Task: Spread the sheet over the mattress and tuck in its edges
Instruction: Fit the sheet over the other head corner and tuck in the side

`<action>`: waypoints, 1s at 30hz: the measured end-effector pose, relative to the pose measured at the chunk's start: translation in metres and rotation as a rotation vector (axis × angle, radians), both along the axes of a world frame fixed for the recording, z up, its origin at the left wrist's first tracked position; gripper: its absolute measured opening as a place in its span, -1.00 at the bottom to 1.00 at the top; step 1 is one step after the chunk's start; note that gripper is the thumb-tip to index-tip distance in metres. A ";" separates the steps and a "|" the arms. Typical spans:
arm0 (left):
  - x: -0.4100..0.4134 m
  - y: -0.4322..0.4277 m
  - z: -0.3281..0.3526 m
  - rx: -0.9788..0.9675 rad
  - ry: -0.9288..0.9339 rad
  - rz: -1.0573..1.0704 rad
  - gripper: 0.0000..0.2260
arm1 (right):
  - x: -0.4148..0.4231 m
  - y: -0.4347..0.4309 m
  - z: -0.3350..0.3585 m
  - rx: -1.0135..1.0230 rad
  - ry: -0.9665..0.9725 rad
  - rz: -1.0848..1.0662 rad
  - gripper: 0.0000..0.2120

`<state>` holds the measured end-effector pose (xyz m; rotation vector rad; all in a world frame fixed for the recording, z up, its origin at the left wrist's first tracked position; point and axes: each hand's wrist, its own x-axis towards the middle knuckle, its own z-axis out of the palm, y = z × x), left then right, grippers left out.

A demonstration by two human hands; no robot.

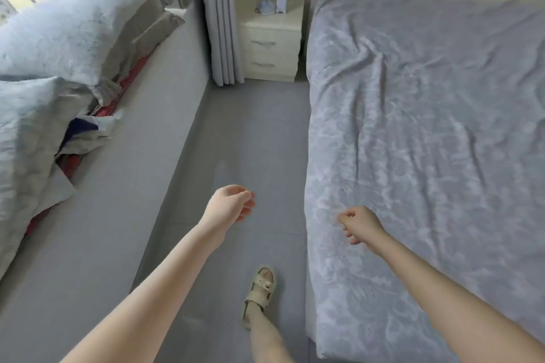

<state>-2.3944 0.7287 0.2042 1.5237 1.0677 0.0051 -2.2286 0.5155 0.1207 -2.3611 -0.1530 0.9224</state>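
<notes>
Sheet (427, 127): spread over mattress (311, 330), wrinkled.
Left hand (228, 205): loosely curled above floor (250, 141), empty.
Right hand (358, 222): curled at sheet's side edge — I can't tell if it pinches.
Handling: light, limp cloth — I'd grip the hem.

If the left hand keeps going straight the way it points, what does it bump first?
Probably the sheet, at its near edge: the left hand aims that way across the floor. Depth is unclear, so it might pass above.
</notes>
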 end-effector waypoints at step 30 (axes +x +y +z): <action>0.468 0.165 -0.388 -0.505 0.305 -0.233 -0.80 | 0.334 0.168 -0.260 -0.818 -0.001 0.273 0.03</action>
